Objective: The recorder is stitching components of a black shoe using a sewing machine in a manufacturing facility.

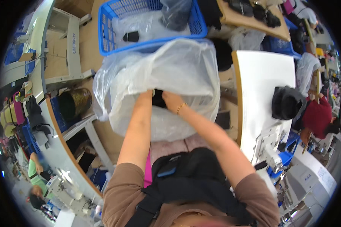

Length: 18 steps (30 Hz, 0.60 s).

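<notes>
A large translucent white plastic bag [185,64] stands in front of me with its mouth sagging open. My left hand [149,93] reaches into that mouth; its fingers are hidden behind the plastic and dark contents. My right hand [172,101], with a gold bracelet at the wrist, is at the same opening, its fingers closed on the edge of a black cloth piece [158,99]. That black piece sits between both hands, and its full shape cannot be made out.
Beyond the bag is a blue plastic basket [151,42] with clear plastic and dark items inside. To the right, a white sewing table [263,83] carries black caps [287,103] and a sewing machine [267,151]. A grey metal frame [74,53] stands left. Other people work farther off.
</notes>
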{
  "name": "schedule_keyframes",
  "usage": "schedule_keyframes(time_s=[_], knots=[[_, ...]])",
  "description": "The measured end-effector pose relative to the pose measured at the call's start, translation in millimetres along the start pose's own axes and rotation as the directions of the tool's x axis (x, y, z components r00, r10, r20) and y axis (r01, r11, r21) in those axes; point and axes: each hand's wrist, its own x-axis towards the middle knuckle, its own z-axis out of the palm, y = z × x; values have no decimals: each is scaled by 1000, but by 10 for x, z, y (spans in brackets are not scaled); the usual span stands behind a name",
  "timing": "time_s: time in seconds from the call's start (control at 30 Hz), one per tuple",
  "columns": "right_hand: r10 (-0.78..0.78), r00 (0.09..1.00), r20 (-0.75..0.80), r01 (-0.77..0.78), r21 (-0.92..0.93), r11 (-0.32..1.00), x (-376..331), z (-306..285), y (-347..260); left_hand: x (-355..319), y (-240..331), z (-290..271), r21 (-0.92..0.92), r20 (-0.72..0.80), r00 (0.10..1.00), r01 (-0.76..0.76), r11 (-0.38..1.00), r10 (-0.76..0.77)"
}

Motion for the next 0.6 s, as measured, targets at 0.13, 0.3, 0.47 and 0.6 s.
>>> schedule_keyframes(time_s=[0.13, 0.3, 0.47, 0.6], knots=[[-89, 995, -52, 71, -273, 959, -178, -64, -62, 2, -3, 9, -8, 7, 994, 106, 994, -106], [-52, 989, 135, 59, -53, 997, -217, -150, -35, -178, -130, -329, -59, -34, 976, 214, 975, -217], [-85, 995, -55, 75, -165, 984, -158, -153, -15, -508, -253, -606, -173, -69, 934, 335, 926, -351], [20, 999, -44, -15, 117, 993, -36, -200, -42, -747, -281, -714, -318, -60, 900, 392, 863, -431]])
